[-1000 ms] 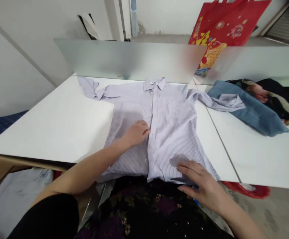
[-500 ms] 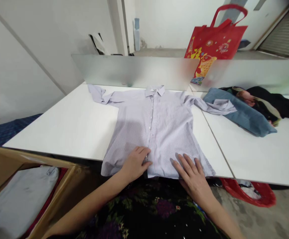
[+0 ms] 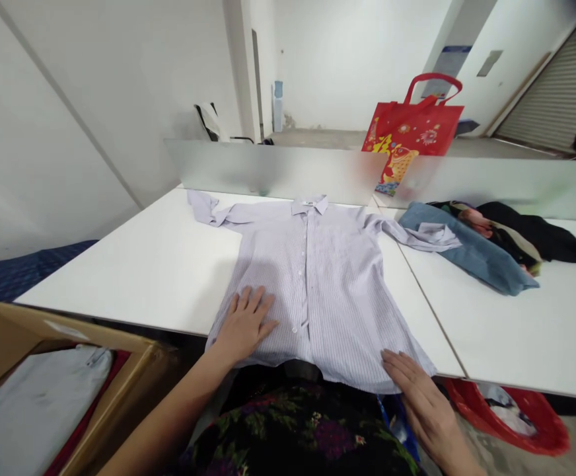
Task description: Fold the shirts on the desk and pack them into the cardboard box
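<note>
A light lavender, finely striped button-up shirt lies front up across the white table, collar at the far side and sleeves out to both sides. Its lower hem reaches over the near table edge. My left hand rests open on the lower left front panel, fingers spread. At the lower right corner of the hem is my right hand, its fingers stretched out over the cloth and its thumb hidden. Small white buttons run down the placket, where the two fronts part slightly near the bottom.
Folded blue denim and dark printed clothing lie to the right, under the shirt's sleeve end. A frosted divider with a red bag bounds the back. A cardboard box of clothes stands left; a red bag sits below right.
My left hand has moved left from the placket onto the left panel. My right hand has slid right and nearer to the hem corner. The camera view has tilted up.
</note>
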### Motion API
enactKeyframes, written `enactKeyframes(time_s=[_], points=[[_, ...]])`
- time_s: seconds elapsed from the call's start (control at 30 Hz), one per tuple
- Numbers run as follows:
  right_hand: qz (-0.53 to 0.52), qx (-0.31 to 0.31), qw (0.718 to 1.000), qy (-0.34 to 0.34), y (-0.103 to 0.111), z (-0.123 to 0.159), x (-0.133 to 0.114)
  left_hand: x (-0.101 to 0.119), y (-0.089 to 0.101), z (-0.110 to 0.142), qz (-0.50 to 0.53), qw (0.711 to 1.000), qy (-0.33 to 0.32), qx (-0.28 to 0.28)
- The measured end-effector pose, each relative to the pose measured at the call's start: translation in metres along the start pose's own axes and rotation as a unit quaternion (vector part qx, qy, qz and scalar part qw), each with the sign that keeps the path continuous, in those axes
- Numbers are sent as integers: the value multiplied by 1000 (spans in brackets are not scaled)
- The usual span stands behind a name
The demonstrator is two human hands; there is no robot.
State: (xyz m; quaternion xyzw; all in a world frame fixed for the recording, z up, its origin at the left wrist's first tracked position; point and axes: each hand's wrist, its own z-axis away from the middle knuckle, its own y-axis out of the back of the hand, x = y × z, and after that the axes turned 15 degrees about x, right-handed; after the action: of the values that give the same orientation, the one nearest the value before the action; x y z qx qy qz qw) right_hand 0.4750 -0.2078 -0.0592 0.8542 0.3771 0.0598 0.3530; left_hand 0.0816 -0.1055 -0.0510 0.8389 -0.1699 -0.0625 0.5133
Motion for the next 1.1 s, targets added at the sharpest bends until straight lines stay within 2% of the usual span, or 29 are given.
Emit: enactKeyframes(time_s=[0.17, 0.33, 0.43, 0.5, 0.57, 0.63, 0.7, 0.73, 0.8, 0.87, 0.93, 0.97, 1.03, 1.1], points=[[6, -29, 999, 24, 9, 6, -7, 1, -6, 4, -1, 1000, 1, 10], [-10, -32, 999, 14, 15, 5, -14, 1, 0, 0, 8, 1000, 5, 10], [10, -53, 998, 13, 14, 8, -13, 5, 5, 7, 34, 997, 18, 62], [37, -72, 996, 24, 11, 11, -12, 11, 6, 21, 58, 992, 32, 112], [73, -82, 993, 31, 5, 12, -11, 20, 2, 40, 90, 988, 16, 126], [111, -79, 990, 22, -2, 10, -12, 29, -5, 59, 141, 985, -38, 87], [117, -76, 990, 15, -8, 3, -13, 37, -17, 74, 198, 977, -72, 24], [101, -75, 992, 17, -11, 0, -14, 40, -23, 80, 228, 971, -68, -9], [48, -64, 997, 14, -17, -7, -15, 45, -38, 89, 294, 952, -12, -82], [3, -31, 999, -16, -21, -12, -15, 49, -53, 93, 371, 908, 82, -175], [-23, 0, 998, -53, -22, -16, -16, 53, -67, 93, 449, 833, 182, -268], [-34, -9, 998, -60, -21, -18, -17, 57, -74, 91, 489, 787, 228, -297], [-49, -84, 993, -61, -12, -23, -20, 65, -84, 85, 590, 684, 296, -311], [-72, -198, 975, -71, 5, -34, -21, 75, -90, 77, 690, 581, 334, -275]])
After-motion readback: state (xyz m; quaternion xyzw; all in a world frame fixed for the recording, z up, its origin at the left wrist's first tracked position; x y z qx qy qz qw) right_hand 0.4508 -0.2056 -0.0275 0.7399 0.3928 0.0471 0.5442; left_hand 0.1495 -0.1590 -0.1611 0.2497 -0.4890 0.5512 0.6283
